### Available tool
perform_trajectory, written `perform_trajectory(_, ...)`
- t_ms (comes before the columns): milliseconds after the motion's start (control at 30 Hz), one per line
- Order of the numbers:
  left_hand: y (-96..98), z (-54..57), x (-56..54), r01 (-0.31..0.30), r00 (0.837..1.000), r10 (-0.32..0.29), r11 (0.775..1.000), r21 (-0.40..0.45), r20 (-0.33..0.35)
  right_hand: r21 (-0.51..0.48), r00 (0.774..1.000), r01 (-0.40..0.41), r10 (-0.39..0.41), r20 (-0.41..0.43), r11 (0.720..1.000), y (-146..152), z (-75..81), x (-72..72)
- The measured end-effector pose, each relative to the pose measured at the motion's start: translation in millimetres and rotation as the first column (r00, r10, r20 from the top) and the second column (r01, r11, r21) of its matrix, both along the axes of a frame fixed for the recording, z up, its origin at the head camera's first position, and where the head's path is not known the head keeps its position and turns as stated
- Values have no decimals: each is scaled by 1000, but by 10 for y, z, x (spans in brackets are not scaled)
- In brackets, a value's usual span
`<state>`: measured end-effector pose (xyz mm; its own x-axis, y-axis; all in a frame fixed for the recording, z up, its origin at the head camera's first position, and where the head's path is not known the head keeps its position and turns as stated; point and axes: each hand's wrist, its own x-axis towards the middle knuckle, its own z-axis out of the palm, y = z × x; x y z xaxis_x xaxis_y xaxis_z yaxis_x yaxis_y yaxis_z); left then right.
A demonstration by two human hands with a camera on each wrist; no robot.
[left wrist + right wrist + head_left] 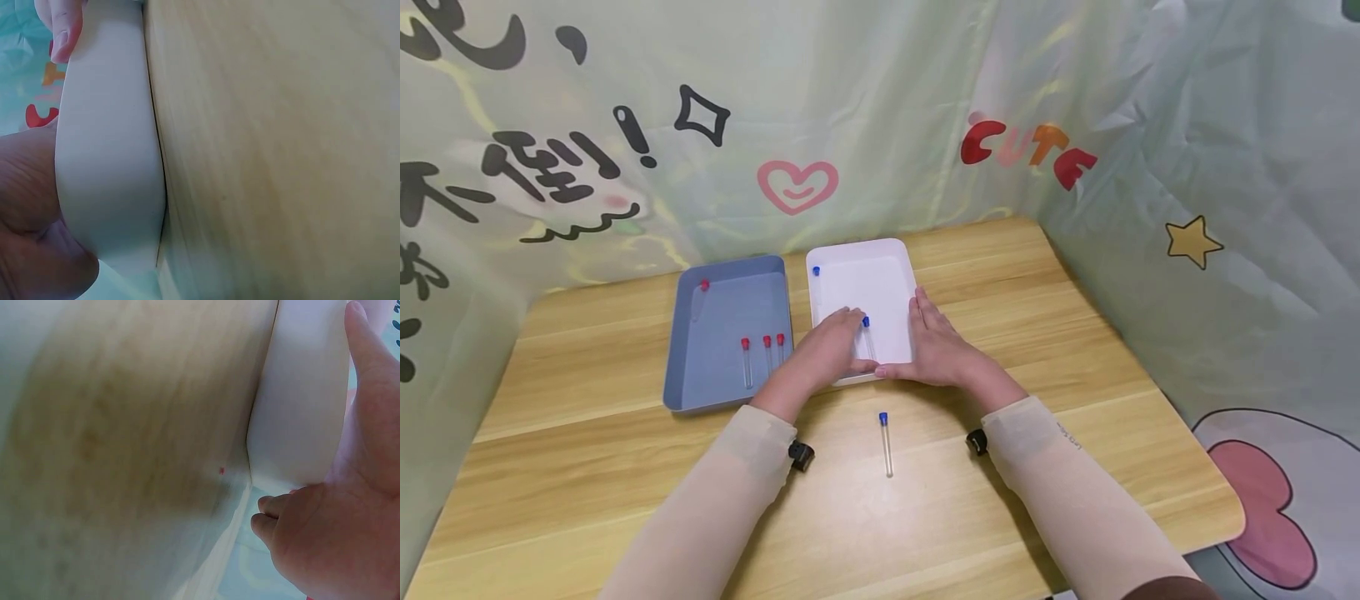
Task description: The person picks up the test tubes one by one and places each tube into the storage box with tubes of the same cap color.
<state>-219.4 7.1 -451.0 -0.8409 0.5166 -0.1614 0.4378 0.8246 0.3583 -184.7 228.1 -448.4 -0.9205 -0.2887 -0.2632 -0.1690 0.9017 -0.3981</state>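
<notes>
A white tray (pixel 880 283) lies under both hands at the middle of the table. My left hand (pixel 831 346) rests over its near left corner, fingers by the left side and thumb along the front rim. My right hand (pixel 943 346) lies at the near right corner, fingers stretched along the right wall, thumb at the front rim. The thumbs point at each other. Inside the tray, a blue-capped test tube (pixel 867 327) is close to my left fingers; another blue cap (pixel 816 271) shows in the far left corner. In the right wrist view, the tray wall (pixel 300 394) stands beside the palm.
A grey-blue tray (pixel 722 367) stands left of the white one, holding several red-capped tubes, one red-capped tube (pixel 746 358) among them. A loose blue-capped tube (pixel 887 446) lies on the wooden table (pixel 1000 483) between the forearms. A printed curtain (pixel 887 100) hangs behind.
</notes>
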Motion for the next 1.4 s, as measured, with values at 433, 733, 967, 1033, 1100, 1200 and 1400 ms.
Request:
perform_trajectory(433, 12, -16, -12, 35, 999, -37, 997, -73, -16, -10, 1000, 5, -5, -2, 1000, -6, 14, 9)
perform_trajectory(733, 14, -4, -5, 43, 999, -45, 994, -96, -25, -8, 1000, 7, -7, 4, 1000, -12, 11, 0)
perform_trajectory(967, 17, 18, 11, 47, 998, -50, 993, -105, -30, 0, 1000, 8, -8, 2, 1000, -7, 4, -9)
perform_trajectory(1033, 16, 16, 9, 47, 998, -50, 993, -107, -30, 3, 1000, 8, -8, 3, 1000, -9, 2, -9)
perform_trajectory(1100, 15, 12, 7, 47, 998, -51, 993, -107, -30, 5, 1000, 7, -7, 4, 1000, -11, 6, -5)
perform_trajectory(1200, 11, 6, 5, 48, 998, -51, 994, -103, -28, 4, 1000, 6, -6, 3, 1000, -13, 12, -1)
perform_trajectory(1400, 5, 9, 9, 48, 998, -51, 994, -94, -28, -9, 1000, 8, -8, 6, 1000, -11, 18, 11)
